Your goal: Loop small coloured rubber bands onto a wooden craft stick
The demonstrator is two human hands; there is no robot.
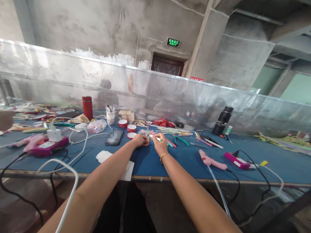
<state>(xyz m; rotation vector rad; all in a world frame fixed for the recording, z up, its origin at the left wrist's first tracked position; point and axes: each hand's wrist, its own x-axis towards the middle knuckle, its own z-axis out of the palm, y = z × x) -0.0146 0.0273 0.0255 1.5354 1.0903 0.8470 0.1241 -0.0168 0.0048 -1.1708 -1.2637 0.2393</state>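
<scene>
My left hand (140,140) pinches the lower end of a small upright stick (148,129) with green and reddish bands. A white marker pen (158,139) with a green end is gripped in my right hand (160,145), its front pointing toward the stick. Whether the tip touches the stick is too small to tell. Around and behind my fingers lies a scatter of tiny coloured pieces (153,132). Close to my left hand are round red-rimmed pieces with white tops (131,127). Green-handled pliers (182,140) and several pens lie right of my right hand.
A phone-like blurred object (114,137) and white paper (127,170) lie to the left. Pink glue guns (211,160) with cables flank the workspace. Farther back stand a red bottle (87,108), a cup of pens (110,117) and a black bottle (222,121), before a perforated metal screen (136,94).
</scene>
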